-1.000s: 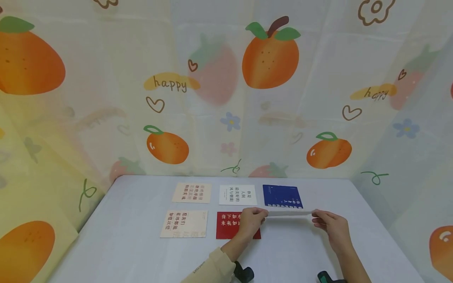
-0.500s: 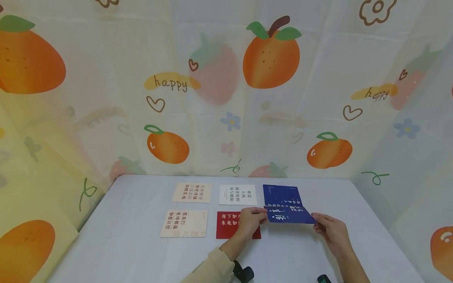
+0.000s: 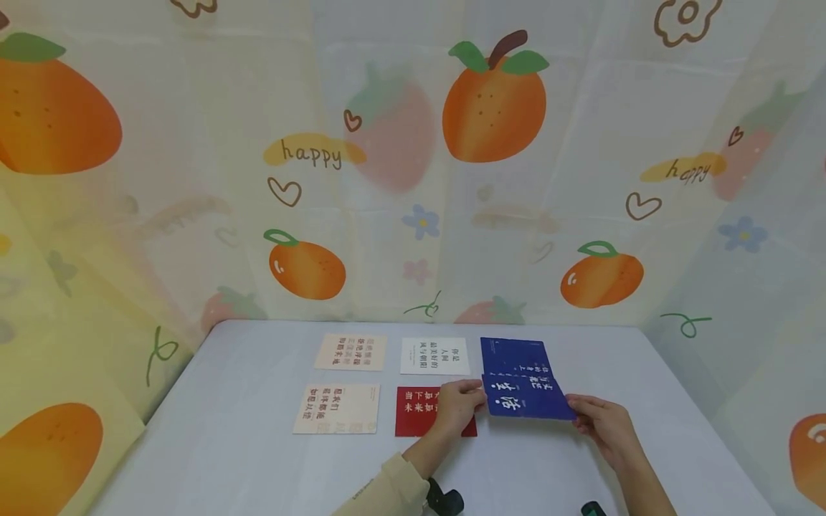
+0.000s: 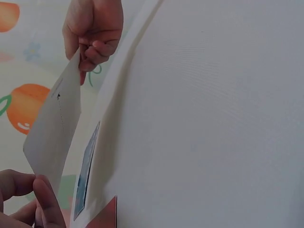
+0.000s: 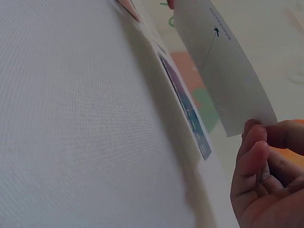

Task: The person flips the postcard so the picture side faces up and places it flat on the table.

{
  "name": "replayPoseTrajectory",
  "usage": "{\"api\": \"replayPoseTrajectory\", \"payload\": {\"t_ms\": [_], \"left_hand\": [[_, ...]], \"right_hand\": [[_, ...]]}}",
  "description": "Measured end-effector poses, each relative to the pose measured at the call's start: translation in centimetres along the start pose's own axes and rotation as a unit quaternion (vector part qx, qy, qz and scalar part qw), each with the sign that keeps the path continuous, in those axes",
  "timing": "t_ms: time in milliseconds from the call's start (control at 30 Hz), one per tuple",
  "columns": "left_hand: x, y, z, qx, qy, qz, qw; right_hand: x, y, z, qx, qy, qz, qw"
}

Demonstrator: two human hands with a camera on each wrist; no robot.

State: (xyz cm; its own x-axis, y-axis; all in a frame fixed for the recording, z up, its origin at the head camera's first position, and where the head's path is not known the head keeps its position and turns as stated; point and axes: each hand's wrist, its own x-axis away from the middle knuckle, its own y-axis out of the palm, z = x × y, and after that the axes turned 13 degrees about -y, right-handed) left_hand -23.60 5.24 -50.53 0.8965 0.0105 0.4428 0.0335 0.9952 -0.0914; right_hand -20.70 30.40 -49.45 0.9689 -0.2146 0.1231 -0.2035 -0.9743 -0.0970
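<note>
Both hands hold a blue postcard point(image 3: 525, 396) with white characters above the table. My left hand point(image 3: 459, 407) pinches its left edge, and my right hand point(image 3: 603, 423) pinches the right one. In both wrist views the card's pale back point(image 4: 54, 128) shows, with a small dark mark on it. Just behind it another blue postcard point(image 3: 513, 352) lies flat, its near part covered by the held card. Beneath my left hand and wrist, a red postcard point(image 3: 415, 412) is partly hidden.
On the white-covered table point(image 3: 226, 459), a white postcard point(image 3: 435, 356) and two cream postcards, one behind point(image 3: 350, 352) and one in front point(image 3: 337, 408), lie left of the blue ones. A cloth printed with fruit point(image 3: 387, 272) hangs behind the table.
The held card was edge-on to the head view a second ago. It has tilted so that its blue printed face shows, and its near edge has dropped. Both hands keep their hold.
</note>
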Motion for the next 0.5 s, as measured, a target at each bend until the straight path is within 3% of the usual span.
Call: {"api": "replayPoseTrajectory", "payload": {"t_ms": [300, 500], "left_hand": [[-0.26, 0.25, -0.49, -0.03, 0.005, 0.002, 0.9995], [-0.18, 0.34, -0.85, -0.062, 0.01, -0.024, 0.9977]], "right_hand": [[-0.26, 0.1, 0.29, 0.09, -0.024, -0.009, 0.9956], [-0.36, 0.19, 0.59, 0.149, -0.045, -0.014, 0.9878]]}}
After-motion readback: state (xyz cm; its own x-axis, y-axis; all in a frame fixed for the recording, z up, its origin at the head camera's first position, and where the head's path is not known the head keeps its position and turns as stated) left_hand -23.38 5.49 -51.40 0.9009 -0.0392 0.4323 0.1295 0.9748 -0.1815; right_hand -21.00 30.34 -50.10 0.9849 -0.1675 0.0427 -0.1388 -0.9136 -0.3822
